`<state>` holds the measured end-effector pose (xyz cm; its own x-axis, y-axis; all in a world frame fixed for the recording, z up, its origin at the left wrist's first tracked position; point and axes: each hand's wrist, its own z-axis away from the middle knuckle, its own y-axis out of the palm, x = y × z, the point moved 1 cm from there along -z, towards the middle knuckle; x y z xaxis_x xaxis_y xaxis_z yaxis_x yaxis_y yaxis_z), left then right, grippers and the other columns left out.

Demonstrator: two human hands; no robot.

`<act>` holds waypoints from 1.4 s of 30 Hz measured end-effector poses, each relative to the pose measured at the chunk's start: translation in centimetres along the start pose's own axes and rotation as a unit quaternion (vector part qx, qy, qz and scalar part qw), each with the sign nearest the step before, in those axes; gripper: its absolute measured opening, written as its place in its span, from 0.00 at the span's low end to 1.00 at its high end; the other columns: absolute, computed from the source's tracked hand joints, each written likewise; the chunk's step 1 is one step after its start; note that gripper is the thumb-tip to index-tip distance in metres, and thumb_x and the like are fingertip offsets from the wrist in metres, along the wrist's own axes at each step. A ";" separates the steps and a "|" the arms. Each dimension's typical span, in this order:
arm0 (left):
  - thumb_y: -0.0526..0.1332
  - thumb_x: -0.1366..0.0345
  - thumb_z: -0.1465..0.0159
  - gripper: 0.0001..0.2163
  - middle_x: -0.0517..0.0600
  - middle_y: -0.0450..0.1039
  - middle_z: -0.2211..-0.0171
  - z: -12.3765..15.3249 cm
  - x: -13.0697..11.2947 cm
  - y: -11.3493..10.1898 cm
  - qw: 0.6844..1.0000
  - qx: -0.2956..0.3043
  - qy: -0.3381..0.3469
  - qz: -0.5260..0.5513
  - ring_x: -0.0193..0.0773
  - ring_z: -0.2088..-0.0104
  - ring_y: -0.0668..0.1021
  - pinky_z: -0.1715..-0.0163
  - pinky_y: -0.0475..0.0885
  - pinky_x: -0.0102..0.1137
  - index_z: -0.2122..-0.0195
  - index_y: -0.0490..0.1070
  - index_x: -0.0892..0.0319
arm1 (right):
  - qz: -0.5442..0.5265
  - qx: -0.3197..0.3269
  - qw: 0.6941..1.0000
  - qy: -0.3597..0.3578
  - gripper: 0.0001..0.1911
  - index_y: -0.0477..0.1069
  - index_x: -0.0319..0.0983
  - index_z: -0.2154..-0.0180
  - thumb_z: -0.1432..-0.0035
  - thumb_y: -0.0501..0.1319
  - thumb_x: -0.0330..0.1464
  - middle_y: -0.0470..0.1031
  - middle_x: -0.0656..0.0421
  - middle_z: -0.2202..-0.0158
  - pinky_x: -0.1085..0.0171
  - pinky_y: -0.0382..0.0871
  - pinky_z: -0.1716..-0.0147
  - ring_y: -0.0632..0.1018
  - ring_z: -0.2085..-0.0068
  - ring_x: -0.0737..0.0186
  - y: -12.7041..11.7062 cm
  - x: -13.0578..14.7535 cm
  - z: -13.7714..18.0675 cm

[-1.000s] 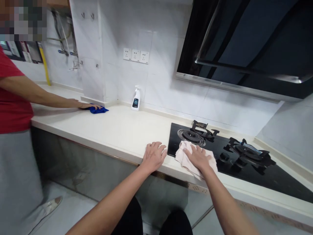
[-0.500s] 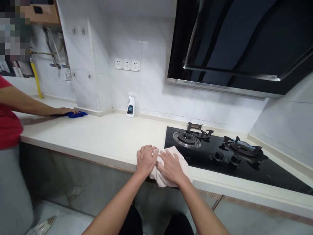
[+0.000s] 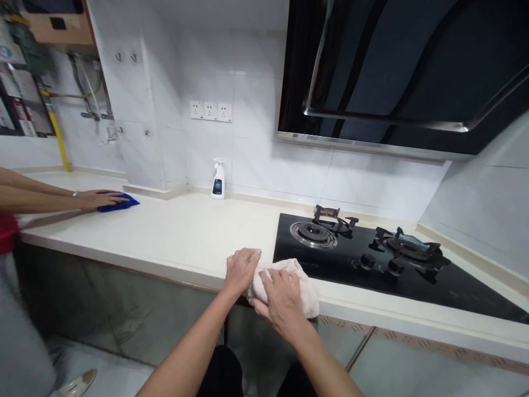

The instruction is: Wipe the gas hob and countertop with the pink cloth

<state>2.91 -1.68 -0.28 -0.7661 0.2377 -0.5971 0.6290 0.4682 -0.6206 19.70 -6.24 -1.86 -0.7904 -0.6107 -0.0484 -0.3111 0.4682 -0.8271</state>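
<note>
A pale pinkish-white cloth [image 3: 309, 292] lies bunched at the counter's front edge, by the near left corner of the black gas hob [image 3: 343, 267]. Curled over the top of it, my right hand [image 3: 283, 300] grips it with bent fingers. Against its left side my left hand [image 3: 242, 271] is closed, fingers together and bent, holding the cloth's left end. Part of the cloth between the hands is hidden under the fingers.
A white spray bottle [image 3: 217, 179] stands by the back wall. At left, another person's hands [image 3: 97, 199] press a blue cloth [image 3: 119, 203] on the white counter [image 3: 165, 231]. A black range hood [image 3: 384, 71] overhangs the hob with its pan supports [image 3: 407, 245].
The cloth has gone from spread flat to more bunched. My right hand has curled round it and shifted slightly down. The other person's blue cloth has moved left, with both their hands now visible.
</note>
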 end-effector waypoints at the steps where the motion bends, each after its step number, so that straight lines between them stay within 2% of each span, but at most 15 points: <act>1: 0.47 0.54 0.25 0.20 0.48 0.81 0.50 0.0 0.1 0.0 1.000 0.001 0.000 -0.002 0.46 0.45 0.76 0.42 0.63 0.45 0.53 0.78 0.50 | -0.003 -0.002 1.000 -0.008 0.33 0.63 0.43 0.35 0.36 0.64 0.50 0.71 0.48 0.39 0.40 0.58 0.42 0.70 0.45 0.42 0.0 0.1 0.4; 4: 0.46 0.54 0.25 0.21 0.48 0.82 0.51 0.0 0.2 0.1 1.000 0.000 0.003 -0.001 0.45 0.45 0.77 0.42 0.64 0.45 0.54 0.79 0.50 | -0.006 -0.013 1.000 -0.028 0.33 0.57 0.46 0.30 0.32 0.60 0.46 0.62 0.49 0.31 0.38 0.53 0.38 0.65 0.36 0.39 0.4 0.2 1.7; 6: 0.45 0.53 0.25 0.21 0.49 0.82 0.52 0.0 0.2 0.1 1.000 -0.001 0.001 0.002 0.45 0.46 0.78 0.42 0.64 0.44 0.55 0.79 0.51 | -0.001 -0.014 0.999 -0.035 0.30 0.58 0.50 0.31 0.31 0.59 0.40 0.63 0.52 0.31 0.40 0.54 0.38 0.65 0.35 0.41 0.9 0.0 2.3; 9: 0.45 0.53 0.25 0.22 0.48 0.82 0.52 0.0 0.2 0.0 1.000 0.001 0.000 0.007 0.45 0.47 0.78 0.42 0.64 0.43 0.55 0.79 0.51 | 0.000 0.000 1.000 -0.025 0.23 0.67 0.52 0.38 0.33 0.62 0.35 0.71 0.54 0.38 0.47 0.60 0.43 0.71 0.41 0.47 1.3 -0.6 2.2; 11: 0.45 0.52 0.25 0.22 0.48 0.83 0.52 0.0 0.1 -0.1 1.000 0.003 0.001 0.010 0.44 0.47 0.79 0.42 0.65 0.42 0.56 0.79 0.50 | 0.003 0.015 1.000 -0.023 0.25 0.68 0.49 0.39 0.37 0.66 0.35 0.74 0.54 0.42 0.51 0.63 0.47 0.74 0.46 0.49 1.2 -0.8 1.6; 14: 0.46 0.52 0.25 0.22 0.49 0.83 0.52 0.0 -0.1 -0.2 1.000 0.003 -0.001 0.009 0.45 0.48 0.79 0.43 0.64 0.43 0.57 0.79 0.51 | 0.033 0.039 0.998 -0.037 0.35 0.63 0.43 0.36 0.42 0.70 0.34 0.75 0.52 0.48 0.53 0.65 0.53 0.74 0.51 0.50 0.7 -0.6 0.3; 19: 0.47 0.52 0.25 0.21 0.49 0.83 0.53 0.0 -0.1 -0.1 1.000 -0.001 0.000 -0.014 0.45 0.49 0.79 0.44 0.65 0.43 0.56 0.79 0.51 | 0.077 0.068 0.994 -0.024 0.29 0.69 0.42 0.43 0.44 0.73 0.37 0.74 0.52 0.53 0.52 0.65 0.55 0.73 0.54 0.48 -0.1 0.5 -1.3; 26: 0.48 0.54 0.25 0.20 0.49 0.83 0.53 0.1 0.1 0.1 1.000 0.004 0.003 -0.023 0.44 0.48 0.79 0.45 0.64 0.42 0.56 0.79 0.52 | 0.085 0.046 0.993 -0.062 0.41 0.64 0.40 0.37 0.47 0.75 0.42 0.73 0.50 0.47 0.48 0.65 0.49 0.73 0.49 0.45 0.7 0.1 -0.8; 33: 0.50 0.55 0.25 0.18 0.49 0.83 0.55 0.6 -0.5 -0.2 0.999 -0.008 0.002 -0.038 0.43 0.50 0.80 0.46 0.65 0.41 0.57 0.80 0.53 | 0.081 0.004 0.993 -0.085 0.44 0.63 0.42 0.34 0.48 0.76 0.44 0.72 0.47 0.40 0.45 0.63 0.44 0.72 0.44 0.40 2.3 -1.3 0.1; 42: 0.52 0.56 0.26 0.17 0.49 0.83 0.55 0.8 -0.6 0.1 0.999 -0.007 0.003 -0.041 0.42 0.50 0.80 0.46 0.65 0.40 0.58 0.80 0.52 | 0.061 0.016 0.995 -0.081 0.45 0.63 0.47 0.33 0.49 0.76 0.40 0.70 0.48 0.36 0.45 0.62 0.41 0.71 0.39 0.39 3.1 -2.6 0.9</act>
<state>3.55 -2.45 -0.42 -0.8162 0.2019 -0.5414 0.5614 0.4983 -0.6607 21.26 -3.77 -4.75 -0.7248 -0.6466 -0.2379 -0.1984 0.5266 -0.8267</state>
